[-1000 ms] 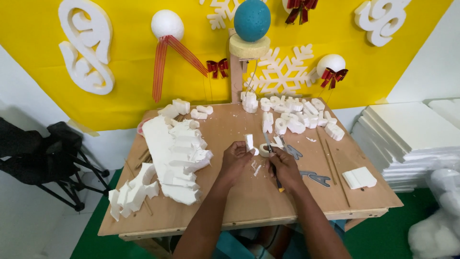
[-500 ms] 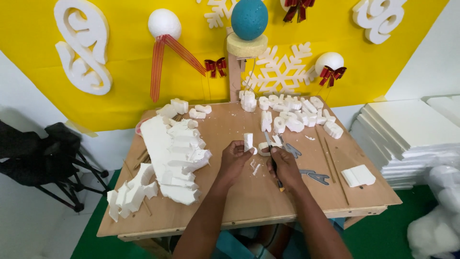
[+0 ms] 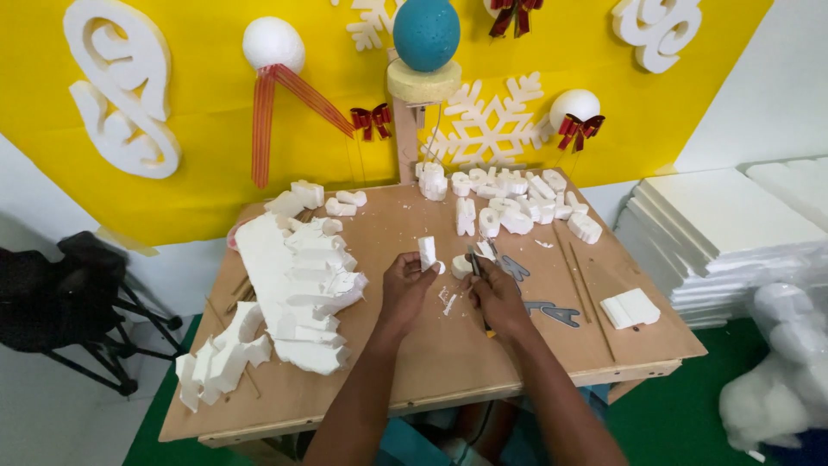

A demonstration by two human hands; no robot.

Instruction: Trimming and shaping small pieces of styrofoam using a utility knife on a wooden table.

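Hands barely shift: left hand [image 3: 405,285] pinches small white foam piece [image 3: 428,252]; right hand [image 3: 496,292] grips craft knife [image 3: 479,280] w/ fingers clenched.

Bright, even, diffuse light from above. Shadows soft and short beneath hands and foam pieces on wooden table [image 3: 414,362]. No hard glare; yellow backdrop [image 3: 216,129] saturated. Focus sharp at centre. Wide-angle distortion bends edges; white foam sheets [image 3: 733,233] at right near overexposure, detail lost.

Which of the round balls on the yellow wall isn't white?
The teal ball at top centre, sitting on a pale foam disc; the other two balls are white with red ribbon.
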